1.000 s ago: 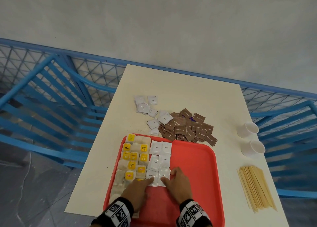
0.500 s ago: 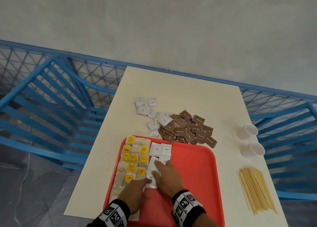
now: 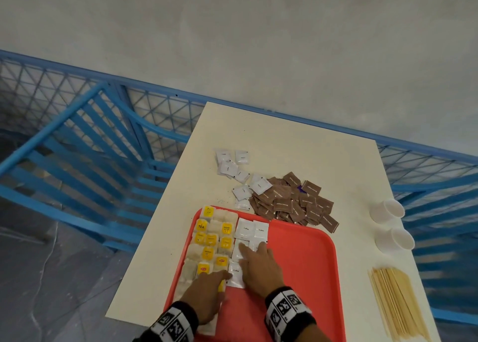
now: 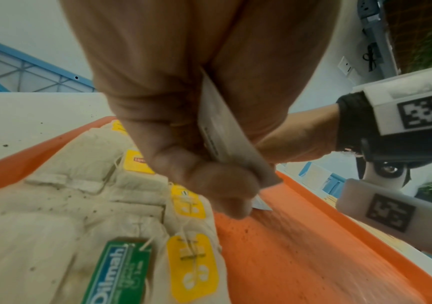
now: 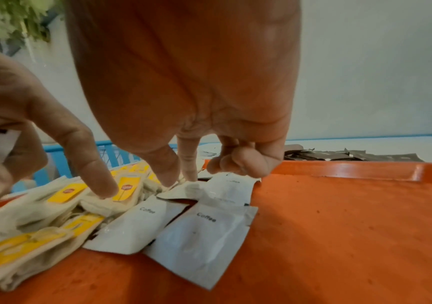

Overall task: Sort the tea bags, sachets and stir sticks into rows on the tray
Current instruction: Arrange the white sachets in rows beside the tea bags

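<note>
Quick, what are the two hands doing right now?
Left hand: pinching a white sachet.
Right hand: open, fingertips pressing the white coffee sachets on the tray.

Wall point(image 3: 258, 31): plain, pale grey.
Railing point(image 3: 64, 145): blue metal bars and mesh, behind and beside the surface.
Surface point(image 3: 284, 140): cream, rectangular.
Floor point(image 3: 38, 277): grey, mottled.

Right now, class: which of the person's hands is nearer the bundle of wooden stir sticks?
Right. The right hand rests on the white coffee sachets mid-tray, closer to the stir sticks on the table past the tray's right edge. The left hand lies further left, by the tea bags.
</note>
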A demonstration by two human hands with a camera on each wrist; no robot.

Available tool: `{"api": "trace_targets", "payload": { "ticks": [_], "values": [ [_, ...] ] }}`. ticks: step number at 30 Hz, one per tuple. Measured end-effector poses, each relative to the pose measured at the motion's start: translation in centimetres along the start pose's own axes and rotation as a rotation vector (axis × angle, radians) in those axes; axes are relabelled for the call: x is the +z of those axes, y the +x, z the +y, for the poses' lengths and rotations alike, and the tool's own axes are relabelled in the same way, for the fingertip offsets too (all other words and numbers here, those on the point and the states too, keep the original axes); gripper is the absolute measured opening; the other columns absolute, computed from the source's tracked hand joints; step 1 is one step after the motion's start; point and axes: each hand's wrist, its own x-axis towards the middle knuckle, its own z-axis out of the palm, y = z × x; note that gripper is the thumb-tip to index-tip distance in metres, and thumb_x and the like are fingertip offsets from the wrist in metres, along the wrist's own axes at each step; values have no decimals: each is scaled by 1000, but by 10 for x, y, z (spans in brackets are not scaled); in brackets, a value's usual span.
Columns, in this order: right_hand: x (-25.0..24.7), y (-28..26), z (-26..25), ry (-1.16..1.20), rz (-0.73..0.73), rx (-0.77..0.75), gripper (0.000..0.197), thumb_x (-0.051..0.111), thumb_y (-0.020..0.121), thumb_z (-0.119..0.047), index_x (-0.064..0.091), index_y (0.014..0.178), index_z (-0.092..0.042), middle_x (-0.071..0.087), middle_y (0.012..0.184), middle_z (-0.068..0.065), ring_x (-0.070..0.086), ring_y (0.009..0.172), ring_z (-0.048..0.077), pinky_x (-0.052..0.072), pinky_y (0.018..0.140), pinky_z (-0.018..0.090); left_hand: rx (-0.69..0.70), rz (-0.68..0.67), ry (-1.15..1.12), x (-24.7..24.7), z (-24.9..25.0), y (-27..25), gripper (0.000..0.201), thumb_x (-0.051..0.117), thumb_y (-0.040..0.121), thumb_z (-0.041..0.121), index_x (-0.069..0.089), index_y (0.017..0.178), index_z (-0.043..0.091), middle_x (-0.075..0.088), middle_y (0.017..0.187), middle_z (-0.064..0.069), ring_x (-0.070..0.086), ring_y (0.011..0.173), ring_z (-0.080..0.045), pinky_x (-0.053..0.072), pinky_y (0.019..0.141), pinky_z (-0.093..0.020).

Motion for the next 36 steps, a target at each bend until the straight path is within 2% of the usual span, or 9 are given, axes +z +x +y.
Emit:
{"api": "trace_targets", "payload": {
  "ticks": [4, 7, 10, 17, 21, 25, 28, 31, 36],
  "values": [
    [-3, -9, 16, 201, 125, -5, 40, 44, 98, -25, 47, 137, -30, 54, 116, 6, 48, 111, 24, 43, 92, 35, -34, 6, -80, -3, 1, 2, 37, 59, 95, 18, 55, 128, 34, 63, 112, -1, 71, 84, -20, 60, 73, -33],
    [-4, -25, 40, 310, 204, 61, 25, 52, 95, -24, 62, 118, -24, 66, 109, 0, 56, 101, 17, 44, 87, 29, -11, 43, -174, -10, 5, 4, 26, 57, 98, 14, 57, 117, 31, 67, 89, 1, 62, 63, -4, 49, 56, -15],
    [-2, -39, 58, 323, 204, 144, 9, 58, 92, -24, 66, 96, -20, 70, 93, -2, 61, 83, 17, 42, 73, 26, 29, 22, -155, -16, 9, 7, 28, 56, 99, 19, 56, 118, 39, 70, 104, -2, 67, 86, -11, 52, 72, -15],
    [-20, -58, 35, 507, 169, 114, 21, 67, 89, -33, 63, 70, -26, 60, 64, -11, 51, 57, 1, 41, 61, 18, 136, 25, -133, -25, 35, 13, 28, 43, 105, 19, 51, 130, 30, 60, 94, 9, 55, 84, 0, 44, 76, -12],
    [-41, -68, 2, 875, 16, 20, 35, 80, 75, -47, 73, 97, -21, 66, 68, -9, 54, 59, -1, 43, 62, 16, 178, 58, -350, -34, 58, 0, 25, 36, 108, 22, 52, 124, 30, 59, 104, 12, 56, 94, 1, 41, 78, -11],
    [-51, -66, -5, 1029, 77, 16, 18, 85, 75, -19, 73, 83, -8, 55, 55, -11, 44, 53, 1, 38, 55, 17, 49, 50, -654, -40, 76, -12, 23, 35, 107, 34, 56, 117, 29, 63, 116, 3, 62, 103, -9, 52, 82, -20],
    [-60, -64, -1, 1089, 87, 21, 12, 79, 82, -14, 74, 81, -3, 64, 61, -4, 53, 55, 5, 43, 56, 18, -64, -54, -909, -50, 76, -21, 22, 56, 100, 30, 59, 115, 15, 72, 97, -5, 70, 90, -21, 60, 75, -35],
    [-69, -63, 5, 1098, 115, 43, 24, 74, 86, -26, 72, 79, -4, 64, 60, -2, 55, 55, 7, 44, 56, 19, -3, -56, -790, -57, 67, -28, 20, 70, 89, 6, 58, 104, 0, 69, 77, -9, 71, 74, -27, 60, 71, -38],
    [-74, -61, 0, 1066, -36, -55, 14, 74, 87, -31, 76, 91, -17, 72, 80, 1, 59, 69, 7, 47, 64, 23, 48, -44, -558, -61, 65, -29, 11, 72, 87, 3, 63, 92, 0, 71, 72, -15, 67, 58, -17, 54, 56, -28]
  ]
}}
